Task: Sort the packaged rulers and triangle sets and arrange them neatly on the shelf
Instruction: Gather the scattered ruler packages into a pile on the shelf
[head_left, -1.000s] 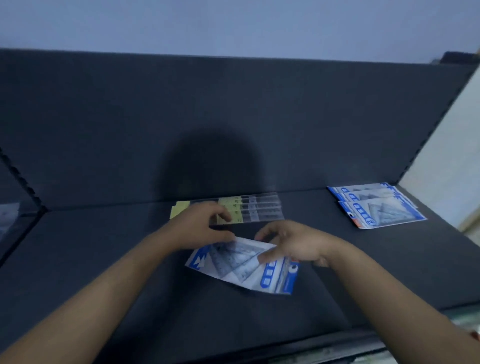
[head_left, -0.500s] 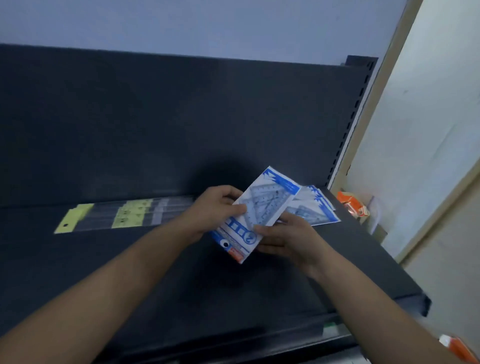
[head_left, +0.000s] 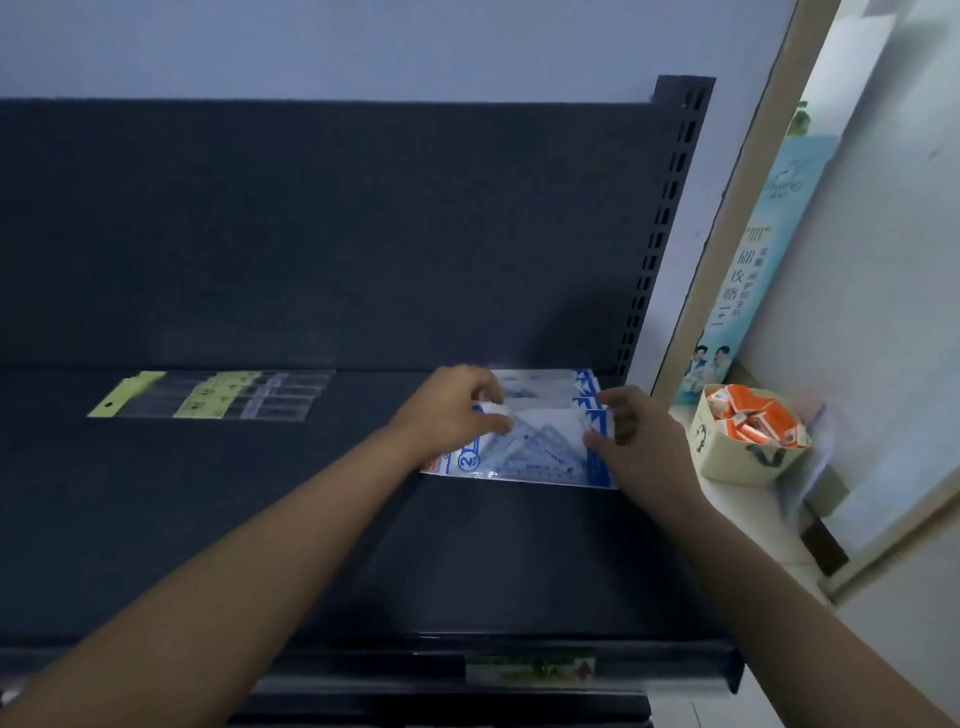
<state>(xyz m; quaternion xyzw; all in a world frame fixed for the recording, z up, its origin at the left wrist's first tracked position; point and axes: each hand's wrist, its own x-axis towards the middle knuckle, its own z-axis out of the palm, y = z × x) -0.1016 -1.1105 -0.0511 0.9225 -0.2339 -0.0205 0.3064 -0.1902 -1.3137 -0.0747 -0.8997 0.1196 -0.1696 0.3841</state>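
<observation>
Triangle set packs (head_left: 540, 453) are blue-and-white, ruler packs (head_left: 208, 402) yellow-headed and clear, the shelf (head_left: 249, 519) dark grey.

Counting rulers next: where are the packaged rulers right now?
In the head view, the packaged rulers lie at the back left of the shelf, well left of the left hand.

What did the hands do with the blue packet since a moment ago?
The hands picked the triangle set pack up near the middle of the shelf and carried it right. Now the left hand and the right hand hold its edges as it lies overlapping the other triangle packs. The ruler packs stayed put.
</observation>
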